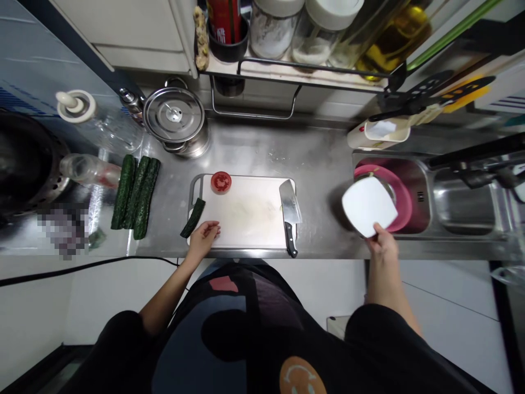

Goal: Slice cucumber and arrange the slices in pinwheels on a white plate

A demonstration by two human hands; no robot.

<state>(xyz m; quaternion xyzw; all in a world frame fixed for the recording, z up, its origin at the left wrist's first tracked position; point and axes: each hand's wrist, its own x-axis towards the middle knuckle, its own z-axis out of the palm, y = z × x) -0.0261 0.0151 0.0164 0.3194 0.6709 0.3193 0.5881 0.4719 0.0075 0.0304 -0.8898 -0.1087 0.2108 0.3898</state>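
My right hand (384, 241) grips the near edge of a white, rounded-square plate (367, 202) and holds it partly over the pink basin in the sink. At the front left of the white cutting board (246, 213), my left hand (206, 236) shows loosely bent fingers with nothing visible in them. Beside it, a cut piece of cucumber (192, 218) lies across the board's left edge. A tomato half (221, 182) rests cut face up near the board's back left corner. Along the right side lies a cleaver (290, 216) with its black handle toward me.
Several whole cucumbers (135, 197) lie left of the board. A lidded steel pot (174, 115) stands behind them. On the right, a sink holds the pink basin (404, 200). Above the counter, a rack (295, 76) carries jars and bottles. A wok (24, 158) is far left.
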